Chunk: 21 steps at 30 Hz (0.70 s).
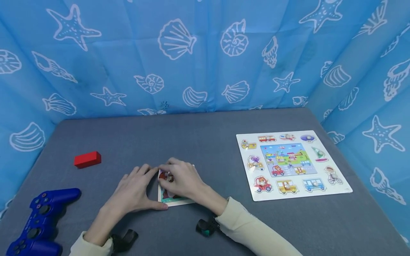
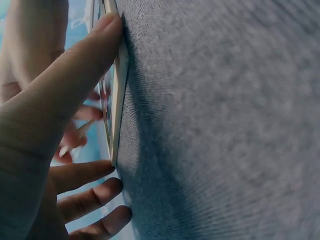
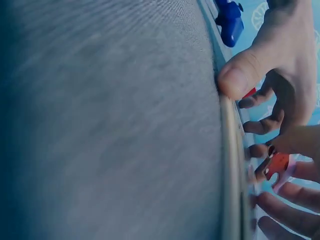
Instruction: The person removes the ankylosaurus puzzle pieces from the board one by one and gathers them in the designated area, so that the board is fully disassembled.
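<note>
A small wooden picture puzzle board (image 1: 180, 203) with a pale rim lies flat on the table between both hands. My left hand (image 1: 132, 192) holds it along the left side, thumb on the near corner and index fingertip at the far one. Over the board, my right hand (image 1: 184, 179) pinches a jigsaw piece (image 3: 277, 165), red-orange with a pink edge in the right wrist view. Part of a red-brown and teal picture (image 1: 167, 176) shows under the fingers; my right hand hides the rest. The board's pale edge (image 2: 119, 95) also appears in the left wrist view.
Right of the hands lies a white vehicle puzzle board (image 1: 250, 169) with knobbed pieces. A red block (image 1: 87, 159) sits at the left, and a blue game controller (image 1: 41, 224) lies at the near left. A blue seashell curtain (image 1: 205, 71) hangs behind the grey table (image 1: 211, 138).
</note>
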Available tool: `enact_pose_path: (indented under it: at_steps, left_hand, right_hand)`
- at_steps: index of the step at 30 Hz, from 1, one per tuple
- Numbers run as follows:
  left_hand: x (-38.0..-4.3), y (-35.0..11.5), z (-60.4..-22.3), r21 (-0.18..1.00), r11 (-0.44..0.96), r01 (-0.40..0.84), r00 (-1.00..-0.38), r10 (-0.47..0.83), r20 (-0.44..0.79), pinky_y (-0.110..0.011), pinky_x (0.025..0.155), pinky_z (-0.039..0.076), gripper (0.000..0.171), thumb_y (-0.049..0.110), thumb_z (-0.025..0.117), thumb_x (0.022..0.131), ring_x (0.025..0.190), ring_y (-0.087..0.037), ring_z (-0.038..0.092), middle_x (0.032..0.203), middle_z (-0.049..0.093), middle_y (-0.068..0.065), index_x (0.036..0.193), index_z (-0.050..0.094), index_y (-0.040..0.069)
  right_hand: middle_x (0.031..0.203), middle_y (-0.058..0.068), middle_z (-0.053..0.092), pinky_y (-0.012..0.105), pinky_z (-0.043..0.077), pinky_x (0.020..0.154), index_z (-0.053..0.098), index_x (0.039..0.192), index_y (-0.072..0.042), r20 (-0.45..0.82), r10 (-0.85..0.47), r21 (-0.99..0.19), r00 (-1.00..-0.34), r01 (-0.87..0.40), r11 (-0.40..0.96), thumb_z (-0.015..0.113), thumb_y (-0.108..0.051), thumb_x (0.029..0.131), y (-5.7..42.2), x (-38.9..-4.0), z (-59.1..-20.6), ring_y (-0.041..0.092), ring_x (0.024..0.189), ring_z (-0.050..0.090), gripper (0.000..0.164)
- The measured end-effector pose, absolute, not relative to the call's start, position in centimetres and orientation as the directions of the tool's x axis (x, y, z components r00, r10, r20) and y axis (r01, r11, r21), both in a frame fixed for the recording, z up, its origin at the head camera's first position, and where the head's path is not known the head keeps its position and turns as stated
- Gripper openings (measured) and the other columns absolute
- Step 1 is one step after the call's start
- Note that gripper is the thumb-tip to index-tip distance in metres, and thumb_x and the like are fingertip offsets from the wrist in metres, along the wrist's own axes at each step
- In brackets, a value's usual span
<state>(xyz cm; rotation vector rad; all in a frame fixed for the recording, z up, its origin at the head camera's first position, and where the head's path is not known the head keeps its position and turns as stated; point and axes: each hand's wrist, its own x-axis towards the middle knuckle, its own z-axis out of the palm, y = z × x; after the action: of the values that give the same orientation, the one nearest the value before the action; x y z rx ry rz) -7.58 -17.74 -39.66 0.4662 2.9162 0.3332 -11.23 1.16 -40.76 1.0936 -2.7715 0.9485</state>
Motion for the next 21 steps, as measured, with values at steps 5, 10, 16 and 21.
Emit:
enact_pose_path:
  at_steps: [5,10,16,21]
  left_hand:
    - [-7.5,-18.0,-39.5,0.251,0.92,0.301,-0.93,0.342,-0.134,-0.059,0.081,0.05,0.116,0.085,0.078,0.058,0.112,-0.033,0.055,0.133,0.058,-0.013,0.143,0.059,0.008]
    - [-7.7,-18.5,-39.4,0.218,0.931,0.294,-0.937,0.326,-0.124,-0.06,0.082,0.051,0.117,0.085,0.08,0.054,0.111,-0.032,0.057,0.13,0.06,-0.013,0.143,0.059,0.012]
    - [-7.8,-19.4,-39.6,0.184,0.938,0.295,-0.937,0.321,-0.137,-0.06,0.081,0.051,0.118,0.088,0.078,0.052,0.108,-0.031,0.057,0.125,0.061,-0.012,0.142,0.06,0.014]
    - [-7.7,-19.5,-39.8,0.204,0.936,0.286,-0.936,0.318,-0.148,-0.057,0.08,0.051,0.12,0.089,0.077,0.053,0.106,-0.03,0.054,0.124,0.06,-0.012,0.144,0.058,0.014]
  right_hand:
    - [0.116,0.005,0.072,0.013,0.037,0.058,0.071,0.13,-0.011,0.22,-0.623,-0.562,-0.75,-0.62,0.548,0.07,-0.024,0.096,0.6,-11.2,-40.4,0.009,0.07,0.06,0.036]
    - [0.112,0.007,0.071,0.018,0.043,0.064,0.072,0.128,-0.007,0.218,-0.578,-0.627,-0.787,-0.567,0.535,0.074,-0.022,0.093,2.0,-11.9,-39.5,0.018,0.086,0.065,0.039]
    - [0.104,0.008,0.072,0.026,0.048,0.071,0.075,0.119,-0.004,0.21,-0.502,-0.65,-0.839,-0.503,0.569,0.08,-0.017,0.085,5.3,-13.3,-38.7,0.019,0.087,0.064,0.036]
    - [0.101,0.007,0.071,0.029,0.043,0.065,0.078,0.115,-0.008,0.113,-0.468,-0.514,-0.877,-0.454,0.728,0.081,-0.021,0.084,7.6,-14.0,-38.4,0.018,0.084,0.058,0.034]
